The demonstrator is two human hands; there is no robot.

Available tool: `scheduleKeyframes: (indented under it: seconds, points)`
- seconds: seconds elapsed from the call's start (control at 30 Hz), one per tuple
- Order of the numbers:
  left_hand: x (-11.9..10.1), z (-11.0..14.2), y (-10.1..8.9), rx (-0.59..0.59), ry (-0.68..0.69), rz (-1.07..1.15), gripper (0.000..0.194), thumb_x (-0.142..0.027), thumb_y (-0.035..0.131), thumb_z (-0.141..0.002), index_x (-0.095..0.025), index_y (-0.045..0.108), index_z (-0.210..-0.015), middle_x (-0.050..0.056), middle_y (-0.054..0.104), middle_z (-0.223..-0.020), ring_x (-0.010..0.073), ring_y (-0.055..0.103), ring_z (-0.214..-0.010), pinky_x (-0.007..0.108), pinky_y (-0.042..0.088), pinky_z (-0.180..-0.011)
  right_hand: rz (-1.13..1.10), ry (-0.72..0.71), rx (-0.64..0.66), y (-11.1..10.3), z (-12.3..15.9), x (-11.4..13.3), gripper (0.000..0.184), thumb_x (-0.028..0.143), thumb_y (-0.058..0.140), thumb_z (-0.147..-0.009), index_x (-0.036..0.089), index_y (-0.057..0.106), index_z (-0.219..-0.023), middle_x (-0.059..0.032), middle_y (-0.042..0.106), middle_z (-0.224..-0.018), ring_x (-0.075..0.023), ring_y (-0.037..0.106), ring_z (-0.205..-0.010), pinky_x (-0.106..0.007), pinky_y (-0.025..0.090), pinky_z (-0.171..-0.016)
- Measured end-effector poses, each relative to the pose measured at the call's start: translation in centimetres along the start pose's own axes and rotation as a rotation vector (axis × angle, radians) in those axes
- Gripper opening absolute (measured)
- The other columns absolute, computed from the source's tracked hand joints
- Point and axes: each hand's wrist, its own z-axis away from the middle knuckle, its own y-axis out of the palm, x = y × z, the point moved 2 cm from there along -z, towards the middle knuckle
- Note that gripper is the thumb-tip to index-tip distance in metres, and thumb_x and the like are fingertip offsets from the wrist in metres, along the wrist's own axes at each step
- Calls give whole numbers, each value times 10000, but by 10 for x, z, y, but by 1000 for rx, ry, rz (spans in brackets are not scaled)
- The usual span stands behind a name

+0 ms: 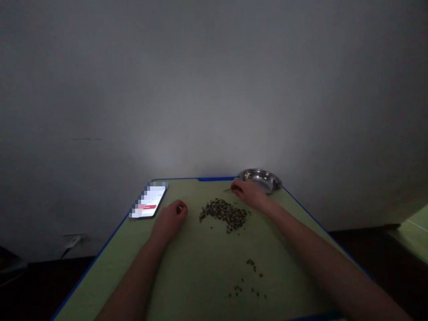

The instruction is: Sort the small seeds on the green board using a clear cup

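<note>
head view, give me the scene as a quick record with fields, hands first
left hand: curled, between phone and pile; contents unclear
left hand point
right hand: in front of the bowl, a thin item sticking out from its fingers, too small to identify
pile: small dark and pale bits, spread mid-table
loose bits: scattered nearer the wearer
bowl: shiny metal, far right corner
phone: screen lit, far left
table: green top, blue edge

Left arm (138,274) bare, angled forward; left hand (170,218) loosely curled, fingertips near thumb. Right arm (314,243) bare, reaching diagonally inward; right hand (250,193) farther forward, fingers bent, pinching.
</note>
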Motion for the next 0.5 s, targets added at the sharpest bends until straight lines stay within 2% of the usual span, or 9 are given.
scheduleKeyframes:
  seconds: [0.17,0.4,0.5]
  points:
    - [-1,1,1,1,-11,-1,232,-328,409,-793,-190,595,-803,34,629,-718,153,554,-651,251,341,-579,135,41,65,22,-4,-6,237,206,454,-876,210,661,-991,-78,703,-924,-205,634,-837,-264,412,-693]
    - [-4,2,1,6,-10,-8,229,-332,413,-793,-196,595,-817,34,634,-720,154,556,-650,247,340,-578,269,-42,155,21,5,-14,348,143,443,-866,269,615,-1142,-67,679,-1056,-214,615,-936,-287,422,-758]
    - [-5,2,0,9,1,-8,233,-335,415,-797,-193,598,-820,36,638,-718,152,554,-645,245,342,-579,311,-90,186,20,8,-15,304,153,471,-861,270,650,-1078,-59,677,-1046,-208,619,-912,-278,426,-735]
